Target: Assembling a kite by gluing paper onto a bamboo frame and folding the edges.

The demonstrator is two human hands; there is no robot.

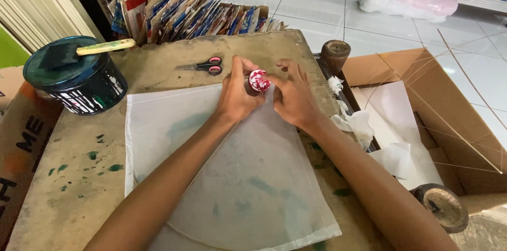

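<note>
My left hand (236, 91) and my right hand (293, 95) meet at the far edge of a thin translucent white sheet (222, 177) lying on a worn wooden board. Between the fingertips of both hands is a small round red-and-white object (259, 80); both hands grip it. A thin curved line runs across the sheet near its front edge. Black scissors with pink handles (203, 65) lie just beyond my left hand.
A dark paint can (79, 84) with a sponge brush on its lid stands at the left. Stacked printed packets (185, 11) lean at the back. At the right an open cardboard box (449, 124) holds white paper and thin sticks; two dark spools (335, 53) flank it.
</note>
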